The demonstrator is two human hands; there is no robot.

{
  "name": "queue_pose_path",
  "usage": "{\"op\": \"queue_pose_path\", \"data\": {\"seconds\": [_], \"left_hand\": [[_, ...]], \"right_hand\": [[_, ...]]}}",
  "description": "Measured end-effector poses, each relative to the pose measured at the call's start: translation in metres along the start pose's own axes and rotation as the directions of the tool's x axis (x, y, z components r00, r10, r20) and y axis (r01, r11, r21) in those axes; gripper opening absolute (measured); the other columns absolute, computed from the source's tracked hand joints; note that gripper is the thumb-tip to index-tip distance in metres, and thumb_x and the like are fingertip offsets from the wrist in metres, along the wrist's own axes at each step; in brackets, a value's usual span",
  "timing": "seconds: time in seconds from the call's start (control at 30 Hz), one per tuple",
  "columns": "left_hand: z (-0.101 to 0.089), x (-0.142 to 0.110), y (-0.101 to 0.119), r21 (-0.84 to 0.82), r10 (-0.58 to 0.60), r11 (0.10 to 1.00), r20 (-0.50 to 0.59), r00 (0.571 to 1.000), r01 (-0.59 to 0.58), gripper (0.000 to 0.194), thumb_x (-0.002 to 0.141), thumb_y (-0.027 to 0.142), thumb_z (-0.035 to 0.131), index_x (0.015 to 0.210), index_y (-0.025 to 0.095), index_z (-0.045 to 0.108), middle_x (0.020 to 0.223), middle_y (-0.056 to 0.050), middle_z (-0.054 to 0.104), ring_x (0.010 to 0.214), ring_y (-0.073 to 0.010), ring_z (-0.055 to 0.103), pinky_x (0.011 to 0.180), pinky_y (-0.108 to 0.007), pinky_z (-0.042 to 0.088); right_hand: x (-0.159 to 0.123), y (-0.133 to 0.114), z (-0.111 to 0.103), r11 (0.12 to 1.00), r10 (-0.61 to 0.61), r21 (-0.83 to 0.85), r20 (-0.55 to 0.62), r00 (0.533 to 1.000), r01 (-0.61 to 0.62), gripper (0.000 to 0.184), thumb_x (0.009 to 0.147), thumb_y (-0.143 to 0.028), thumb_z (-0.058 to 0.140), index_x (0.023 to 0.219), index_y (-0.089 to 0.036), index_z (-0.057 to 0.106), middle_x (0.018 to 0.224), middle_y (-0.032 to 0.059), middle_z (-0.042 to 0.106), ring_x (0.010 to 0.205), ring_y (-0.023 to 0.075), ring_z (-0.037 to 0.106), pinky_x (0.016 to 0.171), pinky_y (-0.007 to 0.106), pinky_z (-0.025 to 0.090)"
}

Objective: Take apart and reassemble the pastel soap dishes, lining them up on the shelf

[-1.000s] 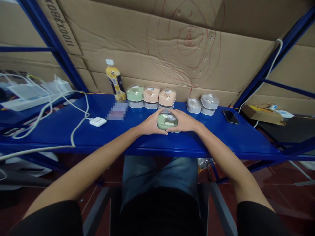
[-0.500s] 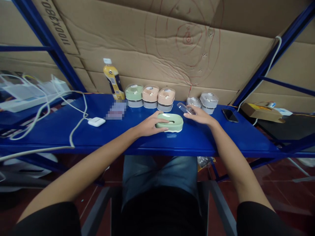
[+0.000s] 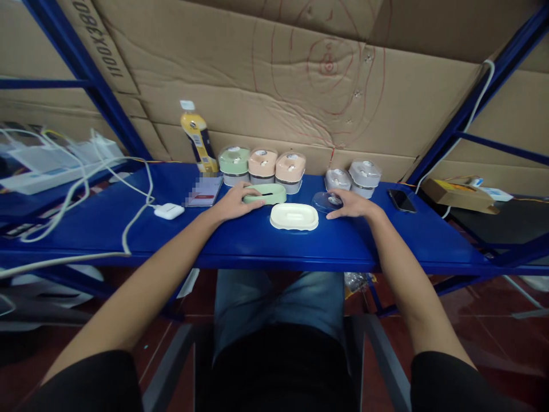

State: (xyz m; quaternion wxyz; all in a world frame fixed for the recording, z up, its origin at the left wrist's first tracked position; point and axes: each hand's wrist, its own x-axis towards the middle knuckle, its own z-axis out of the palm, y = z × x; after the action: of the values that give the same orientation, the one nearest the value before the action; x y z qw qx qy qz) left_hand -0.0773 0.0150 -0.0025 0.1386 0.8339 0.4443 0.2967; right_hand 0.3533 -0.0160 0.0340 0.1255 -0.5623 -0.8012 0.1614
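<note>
My left hand [image 3: 237,203] grips the left end of a green oval cover [image 3: 274,191] with a slot in it, fingers over the top and thumb along the near side. Just right of it on the blue table lies a cream oval base [image 3: 294,216] with a wavy rim, its shallow inside showing. A clear plastic lid [image 3: 322,201] lies flat beyond that base. Around the lid's right end, my right hand [image 3: 352,204] has its fingers and thumb apart; a fingertip appears to touch it.
Along the back stand stacked green and peach boxes [image 3: 262,166], a yellow bottle [image 3: 198,137] and grey clear-lidded boxes [image 3: 364,176]. A phone [image 3: 402,201] lies at right. White earbud case [image 3: 168,211], booklet [image 3: 206,191] and cables [image 3: 128,220] are at left.
The green cover has come off the cream base and moved left and back with my left hand. The clear lid has gone from tilted in my right hand to flat on the table.
</note>
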Motion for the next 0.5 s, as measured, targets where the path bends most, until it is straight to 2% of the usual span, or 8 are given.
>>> {"op": "queue_pose_path", "data": {"seconds": [0.17, 0.3, 0.37, 0.43, 0.5], "left_hand": [[0.001, -0.001, 0.004, -0.015, 0.025, 1.000, -0.029, 0.999, -0.025, 0.056, 0.095, 0.070, 0.070, 0.114, 0.020, 0.083, 0.136, -0.016, 0.066, 0.133, -0.0394, 0.067, 0.125, -0.059, 0.050], [0.007, -0.005, 0.028, -0.065, 0.149, 0.986, -0.080, 0.986, -0.154, 0.055, 0.100, 0.069, 0.066, 0.120, 0.020, 0.082, 0.146, -0.016, 0.064, 0.147, -0.0407, 0.060, 0.131, -0.060, 0.045], [0.015, -0.008, 0.043, -0.084, 0.215, 0.972, -0.046, 0.975, -0.219, 0.052, 0.100, 0.067, 0.067, 0.122, 0.021, 0.081, 0.150, -0.016, 0.062, 0.150, -0.0406, 0.059, 0.132, -0.059, 0.044], [0.025, -0.009, 0.058, -0.110, 0.260, 0.960, 0.010, 0.965, -0.258, 0.052, 0.098, 0.065, 0.071, 0.126, 0.023, 0.079, 0.153, -0.016, 0.062, 0.151, -0.0405, 0.059, 0.133, -0.059, 0.044], [0.034, -0.009, 0.067, -0.147, 0.267, 0.955, 0.044, 0.963, -0.258, 0.060, 0.094, 0.065, 0.076, 0.136, 0.022, 0.072, 0.153, -0.017, 0.064, 0.150, -0.0410, 0.060, 0.131, -0.060, 0.046]], "right_hand": [[0.000, -0.003, 0.001, 1.000, 0.008, -0.024, -0.015, 1.000, -0.009, 0.107, 0.073, -0.052, 0.102, 0.163, -0.013, 0.061, 0.163, 0.0231, 0.068, 0.146, 0.0436, 0.068, 0.127, 0.056, 0.052], [-0.005, -0.008, -0.003, 1.000, 0.019, 0.003, -0.155, 0.988, -0.018, 0.098, 0.080, -0.065, 0.094, 0.160, -0.017, 0.064, 0.155, 0.0219, 0.073, 0.138, 0.0444, 0.072, 0.120, 0.061, 0.056], [-0.008, -0.014, -0.004, 0.996, -0.026, 0.079, -0.258, 0.966, 0.048, 0.096, 0.082, -0.074, 0.088, 0.159, -0.020, 0.066, 0.155, 0.0199, 0.074, 0.137, 0.0442, 0.072, 0.118, 0.063, 0.056], [-0.010, -0.023, -0.004, 0.973, -0.108, 0.156, -0.343, 0.933, 0.170, 0.095, 0.083, -0.078, 0.084, 0.157, -0.021, 0.067, 0.156, 0.0183, 0.073, 0.139, 0.0426, 0.071, 0.120, 0.063, 0.055], [-0.010, -0.035, -0.001, 0.931, -0.222, 0.197, -0.366, 0.904, 0.308, 0.093, 0.083, -0.078, 0.084, 0.156, -0.022, 0.069, 0.156, 0.0166, 0.072, 0.140, 0.0400, 0.070, 0.122, 0.059, 0.053]]}}
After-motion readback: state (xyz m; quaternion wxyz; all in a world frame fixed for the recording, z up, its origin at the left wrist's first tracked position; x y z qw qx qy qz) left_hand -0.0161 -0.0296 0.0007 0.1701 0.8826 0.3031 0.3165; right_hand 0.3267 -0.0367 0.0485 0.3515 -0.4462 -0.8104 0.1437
